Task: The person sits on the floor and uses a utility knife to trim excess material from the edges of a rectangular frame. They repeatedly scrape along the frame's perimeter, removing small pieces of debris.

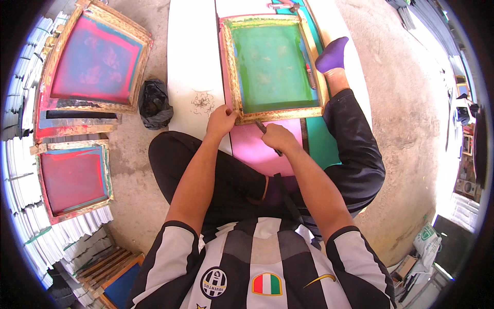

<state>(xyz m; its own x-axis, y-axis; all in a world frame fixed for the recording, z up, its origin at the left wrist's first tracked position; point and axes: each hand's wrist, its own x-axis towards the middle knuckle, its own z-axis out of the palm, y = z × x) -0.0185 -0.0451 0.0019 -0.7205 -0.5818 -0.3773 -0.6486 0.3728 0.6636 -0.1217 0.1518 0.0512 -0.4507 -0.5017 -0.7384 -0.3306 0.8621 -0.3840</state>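
A wooden screen-printing frame (280, 114) with green-coated mesh (267, 67) lies flat in front of me. My left hand (222, 121) is at its near left corner, fingertips pinched against the wood; whatever is between them is too small to make out. Just right of it, my right hand (279, 138) is closed around a dark, narrow tool (260, 125), whose tip points at the near rail. The exact kind of tool does not show. Under the frame and nearer to me is a pink sheet (252, 144), beside a green surface (323, 144).
A white board (193, 62) holds a small heap of dark bits (202, 102). A black plastic bag (156, 105) sits at its left edge. Two reddish screen frames (92, 64) (74, 180) rest on paper stacks at left. A red-handled tool (311, 76) lies inside the green screen.
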